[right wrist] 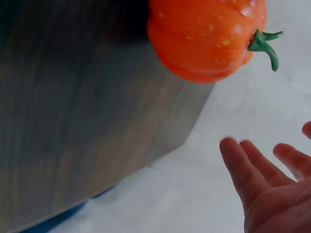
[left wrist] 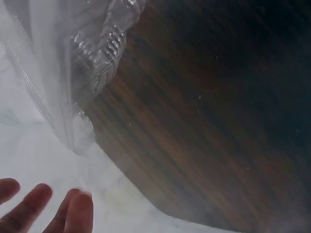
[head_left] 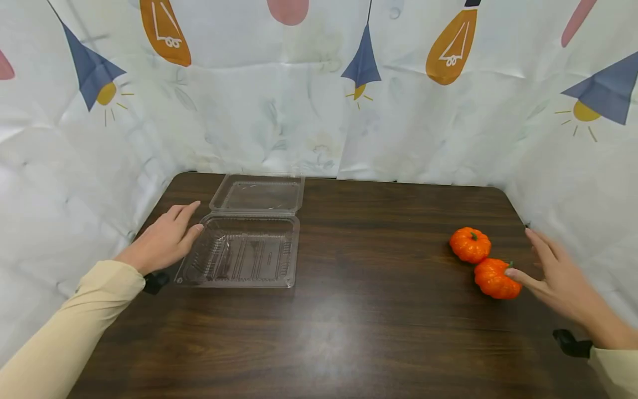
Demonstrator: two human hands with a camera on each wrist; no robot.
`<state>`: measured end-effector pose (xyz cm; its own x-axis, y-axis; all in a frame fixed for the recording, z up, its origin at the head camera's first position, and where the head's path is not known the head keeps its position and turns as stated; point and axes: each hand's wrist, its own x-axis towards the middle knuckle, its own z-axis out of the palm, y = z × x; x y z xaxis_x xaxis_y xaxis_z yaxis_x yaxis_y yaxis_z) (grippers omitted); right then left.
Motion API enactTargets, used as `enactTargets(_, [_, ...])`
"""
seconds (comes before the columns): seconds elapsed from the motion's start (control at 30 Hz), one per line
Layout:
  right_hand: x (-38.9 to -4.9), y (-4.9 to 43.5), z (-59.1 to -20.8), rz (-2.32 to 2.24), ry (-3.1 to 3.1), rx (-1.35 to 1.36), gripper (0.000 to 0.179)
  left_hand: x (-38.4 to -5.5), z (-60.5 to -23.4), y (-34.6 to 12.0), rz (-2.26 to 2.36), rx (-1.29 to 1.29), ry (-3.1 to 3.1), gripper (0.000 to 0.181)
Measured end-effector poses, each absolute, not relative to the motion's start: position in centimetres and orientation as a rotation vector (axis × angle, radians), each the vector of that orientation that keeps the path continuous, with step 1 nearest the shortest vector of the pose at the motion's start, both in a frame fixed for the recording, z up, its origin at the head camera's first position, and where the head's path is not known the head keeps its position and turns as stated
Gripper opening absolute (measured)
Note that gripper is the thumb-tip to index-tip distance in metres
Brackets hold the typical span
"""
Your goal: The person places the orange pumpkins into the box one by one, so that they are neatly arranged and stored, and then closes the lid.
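A clear plastic clamshell container lies on the left of the table with its lid folded back flat behind it. The left hand hovers beside the container's left rim, fingers extended, holding nothing. On the right of the table two small orange pumpkins sit close together, the rear pumpkin and the front pumpkin, both with green stems. Next to the front one is the right hand, its fingers spread and its thumb overlapping that pumpkin in the head view. The right wrist view shows an orange pumpkin apart from the fingertips.
The dark wooden table has rounded far corners. White fabric printed with lamps and bulbs hangs behind it and along both sides, close to the table's edges. Each wrist wears a black band.
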<state>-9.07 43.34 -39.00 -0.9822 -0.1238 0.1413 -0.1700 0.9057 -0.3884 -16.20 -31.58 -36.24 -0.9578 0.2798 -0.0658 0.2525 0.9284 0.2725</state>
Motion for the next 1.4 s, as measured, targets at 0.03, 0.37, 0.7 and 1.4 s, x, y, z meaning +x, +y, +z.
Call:
enactTargets(0.03, [-9.0, 43.4, -39.1, 0.627, -2.961, 0.222, 0.1, -16.2, -36.4, -31.7, 0.423, 0.395, 2.973, 0.067])
enactTargets(0.37, [-8.5, 44.0, -40.1, 0.873, -3.045, 0.148, 0.101, -15.9, -37.4, -32.3, 0.761, 0.303, 2.885, 0.062])
enactTargets(0.7, [-8.0, 44.4, -41.0, 1.065, -3.086, 0.099, 0.107, -15.6, -38.2, -32.3, 0.927, 0.23, 2.768, 0.067])
enactTargets(1.4, [-7.9, 45.1, -42.1, 1.106, -3.093, 0.1, 0.077, -15.8, -40.0, -33.6, 1.42, 0.222, 2.485, 0.06])
